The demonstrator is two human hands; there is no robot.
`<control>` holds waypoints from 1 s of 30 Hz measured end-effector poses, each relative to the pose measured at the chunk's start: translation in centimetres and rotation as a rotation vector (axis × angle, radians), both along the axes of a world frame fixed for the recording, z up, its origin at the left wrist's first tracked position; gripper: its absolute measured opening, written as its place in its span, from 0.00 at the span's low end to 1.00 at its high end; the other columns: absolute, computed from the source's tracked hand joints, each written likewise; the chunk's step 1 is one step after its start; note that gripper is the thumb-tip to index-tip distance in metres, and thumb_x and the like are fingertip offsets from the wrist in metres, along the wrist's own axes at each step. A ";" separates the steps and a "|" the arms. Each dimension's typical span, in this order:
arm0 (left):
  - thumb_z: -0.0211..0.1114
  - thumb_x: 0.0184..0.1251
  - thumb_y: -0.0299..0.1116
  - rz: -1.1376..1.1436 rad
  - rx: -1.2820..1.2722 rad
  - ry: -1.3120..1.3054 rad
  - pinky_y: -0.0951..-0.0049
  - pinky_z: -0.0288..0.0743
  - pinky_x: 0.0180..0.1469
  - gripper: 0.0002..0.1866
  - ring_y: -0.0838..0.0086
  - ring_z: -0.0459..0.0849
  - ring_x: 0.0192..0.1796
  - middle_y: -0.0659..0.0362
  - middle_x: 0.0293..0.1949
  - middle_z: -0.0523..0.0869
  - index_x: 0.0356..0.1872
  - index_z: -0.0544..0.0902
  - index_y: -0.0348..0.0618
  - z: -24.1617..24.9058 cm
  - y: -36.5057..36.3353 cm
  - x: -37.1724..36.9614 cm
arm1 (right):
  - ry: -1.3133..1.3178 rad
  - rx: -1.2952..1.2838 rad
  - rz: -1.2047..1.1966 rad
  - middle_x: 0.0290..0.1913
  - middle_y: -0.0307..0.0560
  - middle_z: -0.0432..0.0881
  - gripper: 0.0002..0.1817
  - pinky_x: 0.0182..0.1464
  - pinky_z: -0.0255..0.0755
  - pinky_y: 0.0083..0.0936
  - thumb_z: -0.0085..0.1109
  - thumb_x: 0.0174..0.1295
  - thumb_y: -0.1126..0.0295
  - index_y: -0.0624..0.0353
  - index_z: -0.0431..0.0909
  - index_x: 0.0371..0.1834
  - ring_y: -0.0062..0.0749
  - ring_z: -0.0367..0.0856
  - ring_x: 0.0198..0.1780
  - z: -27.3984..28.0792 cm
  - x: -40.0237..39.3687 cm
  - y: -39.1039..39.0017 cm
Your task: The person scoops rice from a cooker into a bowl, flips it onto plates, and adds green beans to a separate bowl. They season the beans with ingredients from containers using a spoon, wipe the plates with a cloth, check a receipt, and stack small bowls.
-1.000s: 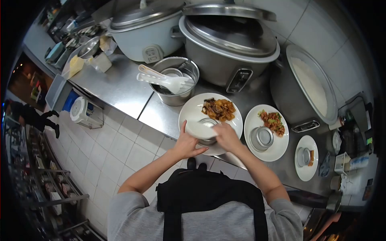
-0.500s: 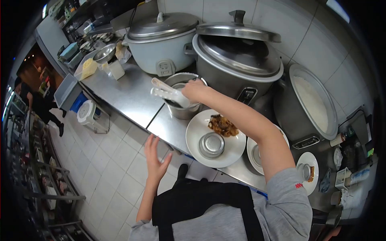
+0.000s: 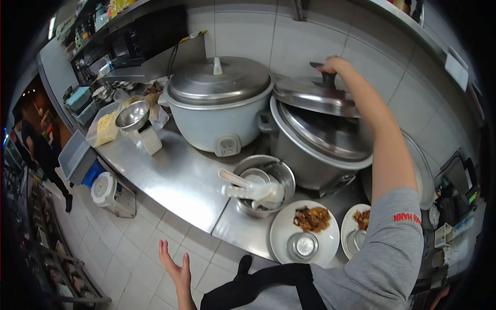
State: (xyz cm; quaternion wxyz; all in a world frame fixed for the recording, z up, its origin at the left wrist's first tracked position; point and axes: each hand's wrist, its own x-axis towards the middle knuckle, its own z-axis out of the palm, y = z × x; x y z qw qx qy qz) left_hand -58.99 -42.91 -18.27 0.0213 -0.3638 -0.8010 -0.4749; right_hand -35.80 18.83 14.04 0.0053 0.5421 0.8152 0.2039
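Note:
My right hand (image 3: 336, 64) is closed around the black knob of a loose metal lid (image 3: 297, 95). That lid rests tilted on another lid (image 3: 320, 132), which covers the grey rice cooker (image 3: 294, 150). My left hand (image 3: 175, 266) hangs over the floor with its fingers apart and nothing in it. Below the cooker, a steel pot (image 3: 290, 181) holds pale rice paddles (image 3: 243, 193) and metal cups. Beside the pot, a white plate (image 3: 281, 240) carries brown cooked food (image 3: 312, 219) and a metal cup (image 3: 303, 247).
A light-blue rice cooker (image 3: 212, 121) stands to the left. Another plate (image 3: 345, 235) with food and a cup lies partly behind my right arm, as does a further cooker (image 3: 423, 170). A person (image 3: 39, 144) stands at far left, near a white bucket (image 3: 106, 191).
My right hand has left the steel pot and moved up to the lid's knob. The paddles stay in the pot. My left hand remains open, and the view has shifted upward.

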 end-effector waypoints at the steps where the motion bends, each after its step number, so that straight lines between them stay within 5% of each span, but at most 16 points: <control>1: 0.63 0.50 0.26 -0.006 0.008 -0.004 0.58 0.48 0.67 0.35 0.54 0.56 0.68 0.45 0.66 0.58 0.63 0.62 0.38 -0.5 0.4 -0.9 | -0.004 0.008 -0.006 0.43 0.63 0.79 0.34 0.45 0.74 0.40 0.56 0.51 0.42 0.64 0.76 0.47 0.52 0.81 0.40 0.4 -0.1 0.9; 4: 0.62 0.50 0.26 -0.059 -0.050 -0.102 0.58 0.48 0.67 0.35 0.54 0.56 0.68 0.45 0.66 0.58 0.63 0.62 0.38 -1.5 1.5 -2.7 | 0.180 -0.321 -0.185 0.37 0.62 0.80 0.30 0.32 0.77 0.37 0.61 0.50 0.48 0.66 0.76 0.43 0.45 0.81 0.27 0.4 -0.2 -1.8; 6: 0.61 0.51 0.26 -0.131 0.023 -0.156 0.57 0.49 0.66 0.34 0.55 0.57 0.68 0.47 0.66 0.58 0.63 0.62 0.38 -1.7 3.6 -3.1 | 0.326 -0.193 -0.187 0.27 0.56 0.79 0.26 0.19 0.72 0.32 0.64 0.49 0.52 0.67 0.75 0.37 0.37 0.76 0.17 0.1 1.0 -1.9; 8: 0.61 0.52 0.26 -0.208 0.053 -0.188 0.56 0.49 0.66 0.34 0.56 0.57 0.68 0.48 0.66 0.59 0.63 0.61 0.39 -0.9 5.8 -3.0 | 0.407 -0.080 -0.090 0.20 0.49 0.77 0.26 0.18 0.68 0.30 0.64 0.48 0.50 0.66 0.74 0.31 0.33 0.74 0.16 0.3 4.1 -3.1; 14: 0.60 0.54 0.26 -0.343 0.105 -0.197 0.54 0.50 0.64 0.34 0.60 0.57 0.68 0.52 0.67 0.60 0.65 0.61 0.42 0.0 8.7 -1.8 | 0.444 0.168 -0.213 0.20 0.52 0.78 0.29 0.28 0.71 0.33 0.63 0.46 0.44 0.65 0.76 0.27 0.36 0.77 0.21 3.4 21.2 -7.1; 18: 0.60 0.54 0.27 -0.349 0.114 -0.164 0.55 0.51 0.64 0.34 0.61 0.57 0.68 0.52 0.67 0.59 0.65 0.61 0.42 1.0 9.2 0.6 | 0.495 0.513 -0.293 0.29 0.60 0.81 0.32 0.39 0.70 0.41 0.64 0.43 0.42 0.68 0.76 0.26 0.51 0.80 0.37 0.8 34.9 -9.1; 24: 0.60 0.54 0.27 -0.344 0.091 -0.098 0.56 0.52 0.64 0.33 0.60 0.58 0.68 0.51 0.67 0.58 0.64 0.62 0.42 1.9 8.0 6.5 | 0.605 0.540 -0.582 0.32 0.66 0.79 0.31 0.42 0.70 0.43 0.63 0.44 0.44 0.69 0.76 0.28 0.59 0.78 0.40 -5.2 45.7 -13.0; 30: 0.62 0.52 0.26 -0.279 0.001 -0.123 0.57 0.57 0.61 0.36 0.60 0.60 0.67 0.53 0.67 0.61 0.65 0.61 0.44 1.0 7.2 10.1 | 0.526 0.382 -0.491 0.35 0.65 0.79 0.32 0.40 0.69 0.44 0.62 0.47 0.44 0.69 0.75 0.33 0.59 0.77 0.41 -9.8 52.7 -10.1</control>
